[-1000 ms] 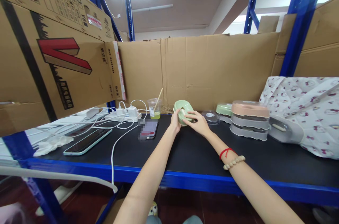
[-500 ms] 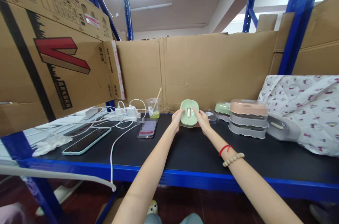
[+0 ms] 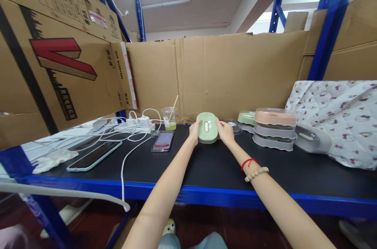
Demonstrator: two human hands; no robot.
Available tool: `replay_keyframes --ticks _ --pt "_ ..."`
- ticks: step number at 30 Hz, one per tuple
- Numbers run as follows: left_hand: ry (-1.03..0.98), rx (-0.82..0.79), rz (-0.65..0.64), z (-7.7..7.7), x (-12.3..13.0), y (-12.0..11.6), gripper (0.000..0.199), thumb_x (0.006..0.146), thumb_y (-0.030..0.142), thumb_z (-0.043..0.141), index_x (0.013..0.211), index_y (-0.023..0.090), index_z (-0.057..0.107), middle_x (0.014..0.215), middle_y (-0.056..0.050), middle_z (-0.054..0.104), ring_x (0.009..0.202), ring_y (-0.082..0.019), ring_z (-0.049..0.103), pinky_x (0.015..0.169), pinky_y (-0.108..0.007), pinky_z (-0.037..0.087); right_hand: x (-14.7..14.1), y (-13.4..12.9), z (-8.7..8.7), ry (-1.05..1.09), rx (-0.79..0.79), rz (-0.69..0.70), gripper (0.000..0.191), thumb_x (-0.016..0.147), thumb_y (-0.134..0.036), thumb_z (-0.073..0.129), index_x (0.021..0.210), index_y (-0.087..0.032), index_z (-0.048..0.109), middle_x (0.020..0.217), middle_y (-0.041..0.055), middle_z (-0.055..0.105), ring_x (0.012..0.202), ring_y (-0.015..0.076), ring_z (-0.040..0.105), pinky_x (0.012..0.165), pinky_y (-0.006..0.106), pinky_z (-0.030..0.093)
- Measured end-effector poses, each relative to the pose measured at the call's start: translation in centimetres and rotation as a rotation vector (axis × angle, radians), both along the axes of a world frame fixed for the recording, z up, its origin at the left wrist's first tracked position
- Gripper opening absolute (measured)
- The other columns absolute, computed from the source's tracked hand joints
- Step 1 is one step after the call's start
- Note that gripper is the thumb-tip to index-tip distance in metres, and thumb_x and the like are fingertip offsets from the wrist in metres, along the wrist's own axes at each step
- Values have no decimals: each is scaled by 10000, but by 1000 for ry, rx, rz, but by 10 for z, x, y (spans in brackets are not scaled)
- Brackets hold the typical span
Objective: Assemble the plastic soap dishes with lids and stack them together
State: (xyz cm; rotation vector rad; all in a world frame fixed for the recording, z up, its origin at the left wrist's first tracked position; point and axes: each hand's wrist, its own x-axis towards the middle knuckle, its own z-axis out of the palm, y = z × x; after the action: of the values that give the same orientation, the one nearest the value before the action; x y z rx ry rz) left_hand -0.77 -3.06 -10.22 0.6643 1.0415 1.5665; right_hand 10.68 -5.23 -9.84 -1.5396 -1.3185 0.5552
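Observation:
A light green, rounded-square lidded box (image 3: 207,133) with a cream oval piece on its lid is held up in front of me, over the black shelf top (image 3: 212,166). My left hand (image 3: 194,130) grips its left side, thumb near the top edge. On the right side my right hand (image 3: 225,133) closes on the rim, its fingers mostly hidden behind the box. Behind my right hand lies a clear plastic lid (image 3: 235,128).
To the right stand a green-lidded container (image 3: 246,118), a stack of grey containers (image 3: 273,143) under a peach lid (image 3: 275,117), and a patterned cloth (image 3: 347,123). Leftward are a drink cup (image 3: 170,119), two phones (image 3: 163,141), and white cables (image 3: 126,158).
The green box appears slightly lower and more to the left in view. My right thumb has shifted from the lid's top out to its edge.

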Motion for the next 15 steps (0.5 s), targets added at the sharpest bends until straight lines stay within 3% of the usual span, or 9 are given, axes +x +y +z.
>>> replay_keyframes --ticks 3,7,10,15 --pt "-83 -44 97 -1 -5 3 114 759 232 570 795 132 613 730 -41 615 726 -160 598 692 -245 473 9 -1 0 -216 33 -151 390 847 -323 367 1151 -194 575 1170 67 573 1081 203 531 960 354 414" --pt "-188 -106 111 -2 -9 7 231 801 259 462 935 130 598 743 -52 607 728 -189 609 653 -284 494 23 2 -8 -489 -64 -218 511 787 -109 367 1287 -171 451 1386 101 363 1306 233 318 1057 428 311" --pt "-241 -116 94 -4 -10 10 229 777 239 453 919 132 598 729 -49 600 702 -185 602 644 -284 493 28 4 -13 -729 -175 -140 464 770 -108 424 1214 -201 519 1378 89 376 1319 242 293 1080 491 248" --pt "-296 -75 56 -10 -9 17 146 728 214 485 784 134 594 669 -47 584 668 -189 594 660 -297 487 28 6 -14 -789 -147 -113 465 766 -196 503 1229 -228 481 1289 75 447 1244 217 369 1086 478 212"
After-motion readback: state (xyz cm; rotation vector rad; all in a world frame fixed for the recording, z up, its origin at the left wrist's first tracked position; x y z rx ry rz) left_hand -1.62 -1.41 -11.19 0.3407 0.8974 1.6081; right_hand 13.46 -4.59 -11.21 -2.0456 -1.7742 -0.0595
